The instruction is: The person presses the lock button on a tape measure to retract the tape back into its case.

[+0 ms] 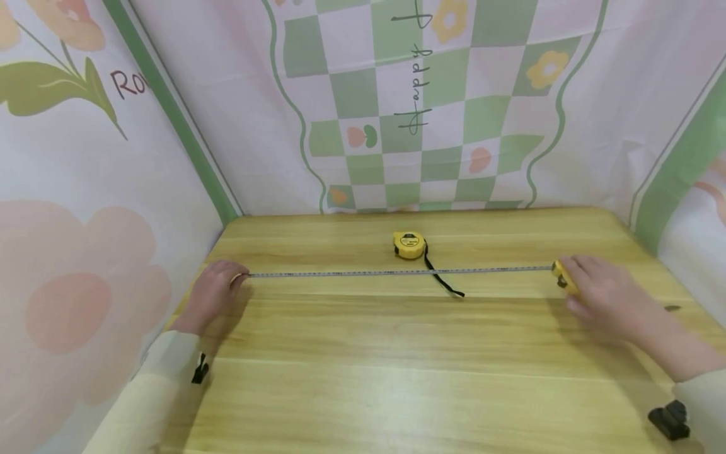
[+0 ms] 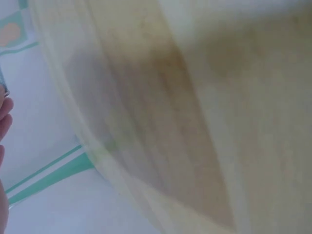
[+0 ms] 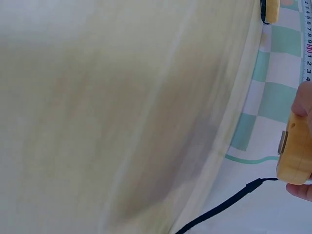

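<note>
At mid-right of the frame a tape measure's case is held in the right grip, its tape pinched at the end by the left grip, mid-left. The tape is judged light, springy and easily creased (best taken by its tip); more is presumably coiled inside the hard case, best grasped around its sides. A second tape measure is seen on the counter near the centre.

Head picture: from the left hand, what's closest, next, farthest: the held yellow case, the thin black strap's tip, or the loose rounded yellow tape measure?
1. Loose rounded yellow tape measure, middle.
2. Thin black strap's tip, right of that.
3. Held yellow case, far right, in the right hand.
</note>
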`<action>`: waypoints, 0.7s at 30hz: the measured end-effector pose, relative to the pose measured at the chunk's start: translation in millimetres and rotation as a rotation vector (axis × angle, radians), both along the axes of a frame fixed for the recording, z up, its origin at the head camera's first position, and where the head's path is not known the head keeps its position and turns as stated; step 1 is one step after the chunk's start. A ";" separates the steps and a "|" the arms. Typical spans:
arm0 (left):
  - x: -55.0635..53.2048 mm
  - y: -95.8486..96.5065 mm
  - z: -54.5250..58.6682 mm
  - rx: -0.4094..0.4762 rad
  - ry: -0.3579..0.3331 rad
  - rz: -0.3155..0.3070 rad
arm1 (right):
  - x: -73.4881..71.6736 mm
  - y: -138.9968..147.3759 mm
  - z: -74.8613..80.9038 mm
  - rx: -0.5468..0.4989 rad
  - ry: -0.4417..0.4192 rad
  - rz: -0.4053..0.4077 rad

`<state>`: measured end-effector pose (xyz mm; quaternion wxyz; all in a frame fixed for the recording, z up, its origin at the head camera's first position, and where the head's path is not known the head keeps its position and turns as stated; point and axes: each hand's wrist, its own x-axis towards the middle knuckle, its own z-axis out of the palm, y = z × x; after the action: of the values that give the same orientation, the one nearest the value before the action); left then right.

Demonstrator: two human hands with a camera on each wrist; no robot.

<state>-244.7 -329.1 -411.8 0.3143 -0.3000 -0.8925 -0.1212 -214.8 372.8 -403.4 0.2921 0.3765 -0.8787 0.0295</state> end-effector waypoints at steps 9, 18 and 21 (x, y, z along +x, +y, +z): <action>-6.7 6.3 12.7 0.063 0.047 0.008 | -9.7 0.0 12.5 -0.008 0.089 0.022; -22.3 7.7 23.1 0.115 0.077 0.033 | -16.6 4.5 36.6 -0.011 0.062 0.020; -26.4 8.6 27.4 0.116 0.106 0.016 | -17.4 6.7 43.7 -0.017 0.008 -0.001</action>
<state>-271.1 -320.5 -384.4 0.3791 -0.2800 -0.8684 -0.1539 -232.2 379.5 -359.7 0.2990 0.3737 -0.8773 0.0353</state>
